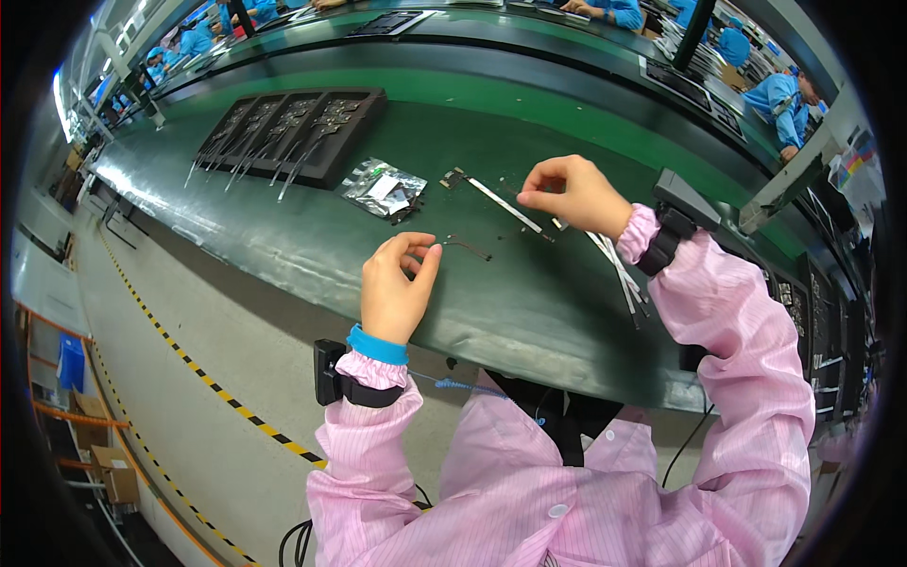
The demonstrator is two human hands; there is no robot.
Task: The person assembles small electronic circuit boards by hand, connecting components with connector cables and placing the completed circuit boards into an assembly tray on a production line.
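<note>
My left hand [397, 283], a blue band at its wrist, is closed with thumb and forefinger together above the green work surface [529, 321]. Just past these fingertips is a short, thin dark cable [472, 249]; whether they grip its end is unclear. Farther right, my right hand [578, 194] is pinched, and anything in its fingertips is too small to name. Between the hands lies a flat white strip [501, 202] with a small dark board at its far end. Several more white strips [619, 269] lie below my right wrist, partly hidden by it.
A silver bag [383, 189] with small dark parts lies beyond my left hand. Behind it, a black compartment tray [345, 142] holds several boards with hanging cables. A dark conveyor [453, 38] runs along the far side; people in blue work beyond it.
</note>
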